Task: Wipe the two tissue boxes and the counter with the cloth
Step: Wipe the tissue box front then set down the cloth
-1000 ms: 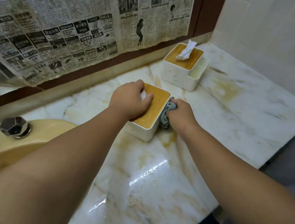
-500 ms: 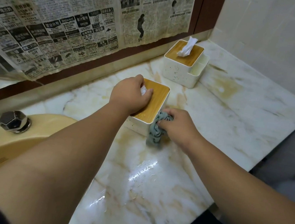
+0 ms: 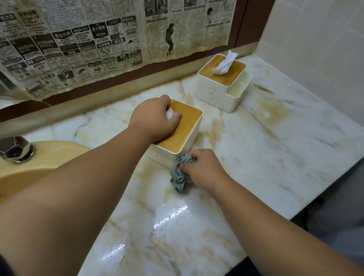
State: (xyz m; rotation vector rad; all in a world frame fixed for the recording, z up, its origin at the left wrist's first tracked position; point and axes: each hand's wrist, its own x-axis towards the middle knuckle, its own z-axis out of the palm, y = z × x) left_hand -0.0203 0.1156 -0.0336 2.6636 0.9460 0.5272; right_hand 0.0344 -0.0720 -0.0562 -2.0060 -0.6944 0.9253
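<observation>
Fingers (image 3: 195,156) of the right hand (image 3: 205,170) clench the bunched cloth (image 3: 180,175), now slid from the side of the near tissue box (image 3: 161,156) to its front corner on the counter (image 3: 267,148) (left hand (image 3: 153,120) grips the lid (image 3: 185,127)), so the far box (image 3: 214,93) likely comes later.

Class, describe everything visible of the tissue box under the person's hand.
The tissue box is white and rectangular, with a wood-look lid. It stands flat on the marble counter. The left hand holds its lid, over some white tissue. The grey-green cloth, gripped by the right hand, seems to touch its near corner.
</observation>
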